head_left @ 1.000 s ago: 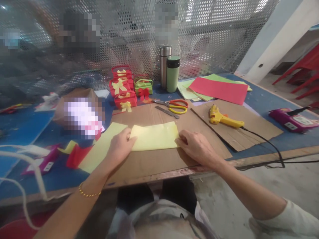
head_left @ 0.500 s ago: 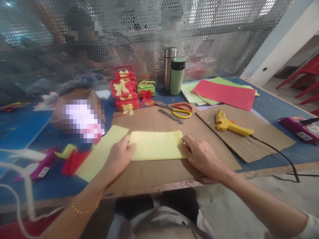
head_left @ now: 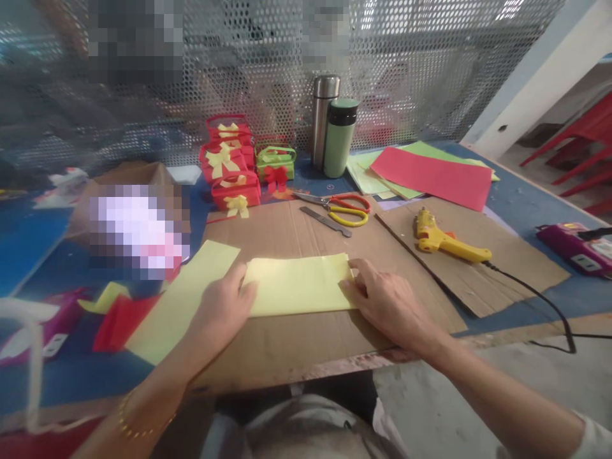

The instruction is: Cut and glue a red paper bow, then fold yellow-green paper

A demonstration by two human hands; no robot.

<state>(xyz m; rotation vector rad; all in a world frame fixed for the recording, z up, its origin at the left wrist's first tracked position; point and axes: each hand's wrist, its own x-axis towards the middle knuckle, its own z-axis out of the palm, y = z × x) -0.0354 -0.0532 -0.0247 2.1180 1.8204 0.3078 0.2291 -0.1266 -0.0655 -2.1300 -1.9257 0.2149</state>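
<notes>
A folded pale yellow sheet (head_left: 299, 287), paper or thin felt, lies over brown cardboard (head_left: 272, 344) in front of me. My left hand (head_left: 228, 299) grips its left end, thumb on top. On the right end, my right hand (head_left: 385, 299) pinches the sheet between thumb and curled fingers. A second yellow sheet (head_left: 184, 296) lies flat beside and partly under my left forearm. Beyond the folded sheet rest scissors (head_left: 347, 210) with one red and one yellow handle, and a flat grey metal strip (head_left: 325, 221).
A yellow glue gun (head_left: 449, 242) lies on cardboard at right, its cord trailing over the table edge. Small red boxes (head_left: 234, 191) and a green box (head_left: 276, 164) with bows stand behind, near two flasks (head_left: 340, 143). Coloured sheets (head_left: 433, 178) and a purple power strip (head_left: 576, 248) lie right.
The camera view has shifted slightly, so objects at the left sit further left. Both hands keep hold of the folded yellow sheet, which looks almost unchanged.
</notes>
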